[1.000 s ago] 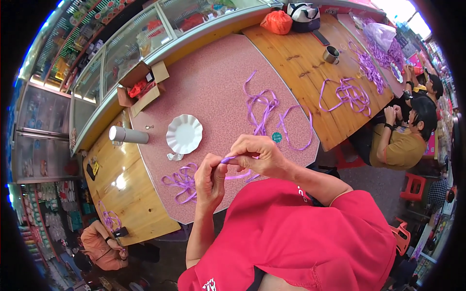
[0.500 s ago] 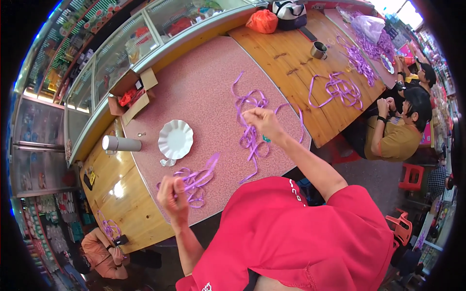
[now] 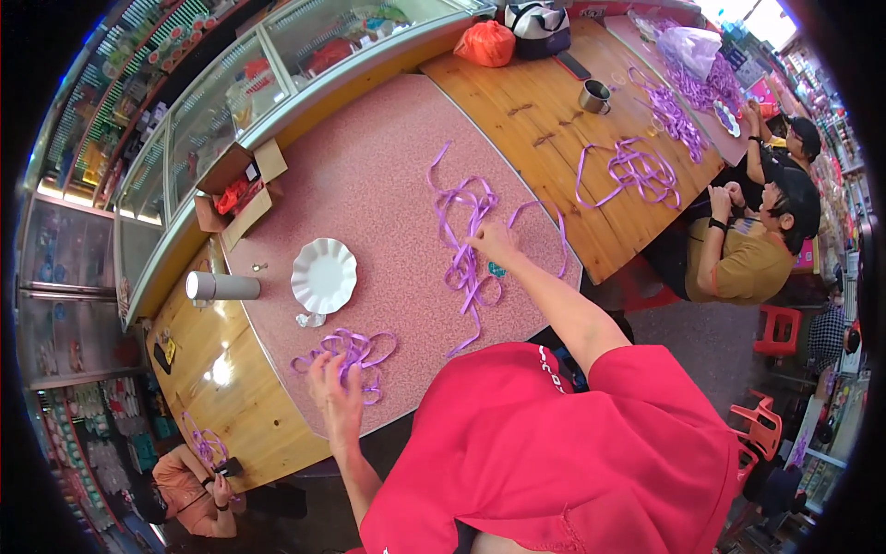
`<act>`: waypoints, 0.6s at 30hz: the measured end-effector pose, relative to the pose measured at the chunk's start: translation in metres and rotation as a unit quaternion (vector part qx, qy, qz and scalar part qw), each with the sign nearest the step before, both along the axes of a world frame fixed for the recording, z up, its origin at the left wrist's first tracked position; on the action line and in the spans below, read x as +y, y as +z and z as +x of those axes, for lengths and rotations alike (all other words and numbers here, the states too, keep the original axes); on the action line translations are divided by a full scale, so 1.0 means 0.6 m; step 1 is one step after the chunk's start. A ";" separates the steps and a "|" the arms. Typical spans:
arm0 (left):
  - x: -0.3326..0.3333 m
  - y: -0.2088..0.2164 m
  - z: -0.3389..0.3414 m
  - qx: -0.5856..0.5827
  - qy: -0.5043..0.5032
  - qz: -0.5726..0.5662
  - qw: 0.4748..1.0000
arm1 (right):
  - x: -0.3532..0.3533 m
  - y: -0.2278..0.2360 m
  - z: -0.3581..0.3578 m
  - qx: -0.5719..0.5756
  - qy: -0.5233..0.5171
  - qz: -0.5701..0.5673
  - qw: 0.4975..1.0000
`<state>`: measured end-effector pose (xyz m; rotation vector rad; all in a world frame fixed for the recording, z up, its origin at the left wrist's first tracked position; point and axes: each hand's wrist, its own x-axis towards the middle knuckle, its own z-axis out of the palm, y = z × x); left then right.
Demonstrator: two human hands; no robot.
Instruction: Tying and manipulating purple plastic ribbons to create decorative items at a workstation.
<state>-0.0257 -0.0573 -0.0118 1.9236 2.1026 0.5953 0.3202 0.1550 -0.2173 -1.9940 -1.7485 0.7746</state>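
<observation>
Pink speckled table [image 3: 378,157], contents: purple ribbon, 2 loose tangles. Tangle no. 1 (L tangle [image 3: 353,347]), nr. edge, L side; L hand [image 3: 338,399] over it, fingers apart, contact w/ ribbon unclear. Tangle no. 2 (R tangle [image 3: 466,263]), R side of same table, strands trailing twd. & away from person; R hand [image 3: 496,243] at its R side, fingers drawn tog. at the strands; can't tell if clamped. Also: 1 white plate [image 3: 324,277], scalloped rim, btwn. L tangle & box; 1 crumpled wrapper [image 3: 311,320], just beside plate; 1 lt.-grey flask [image 3: 222,286], lying on its side; 1 cardboard box [image 3: 247,220], flaps open, red item [image 3: 235,197] inside.
</observation>
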 end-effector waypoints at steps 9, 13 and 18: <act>0.031 -0.026 0.079 -0.131 -0.068 -0.028 0.989 | 0.006 -0.016 0.018 0.263 -0.048 -0.006 0.964; 0.048 -0.028 0.126 -0.180 -0.140 -0.063 0.972 | 0.030 0.013 0.014 0.337 -0.112 -0.061 0.933; 0.052 -0.026 0.165 -0.202 -0.214 -0.090 0.952 | 0.058 -0.039 0.029 0.044 -0.047 0.034 0.997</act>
